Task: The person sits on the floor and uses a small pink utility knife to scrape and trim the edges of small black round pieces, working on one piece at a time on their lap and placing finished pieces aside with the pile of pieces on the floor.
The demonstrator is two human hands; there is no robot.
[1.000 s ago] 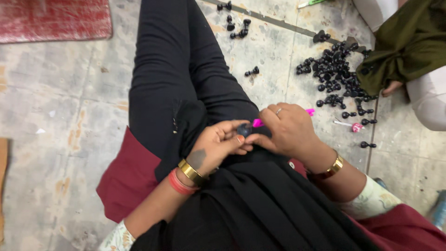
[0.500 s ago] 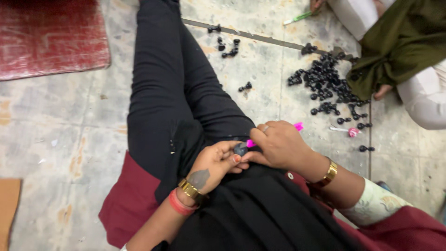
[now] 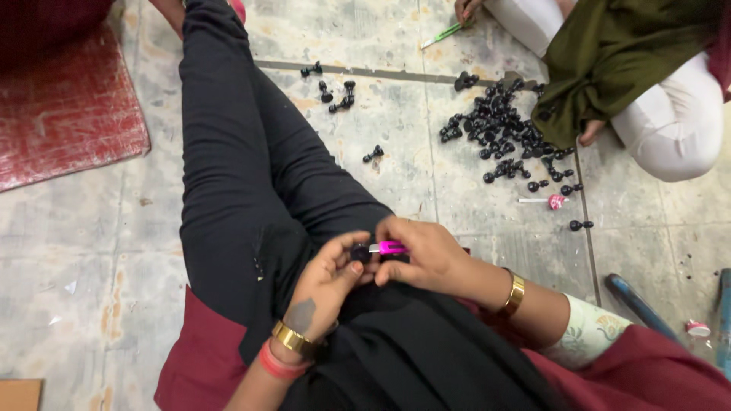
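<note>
I sit on the floor with my legs in black trousers [image 3: 228, 152] stretched out. My left hand [image 3: 329, 281] pinches a small black part [image 3: 360, 252] at its fingertips over my lap. My right hand [image 3: 423, 255] grips a slim pink tool [image 3: 391, 247], its tip against the black part. Both wrists carry gold bangles, and the left one also has a red band. How the part looks is mostly hidden by my fingers.
A heap of small black parts [image 3: 502, 133] lies on the stone floor ahead right, with a few strays [image 3: 335, 90] further left. A pink-ended stick [image 3: 548, 202] lies near the heap. Another person in white trousers and olive cloth [image 3: 632, 68] sits at the top right. A red mat [image 3: 68, 114] lies left.
The view has tilted so my hands sit lower in the picture. The pink tool now lies more between my two hands, against the black part.
</note>
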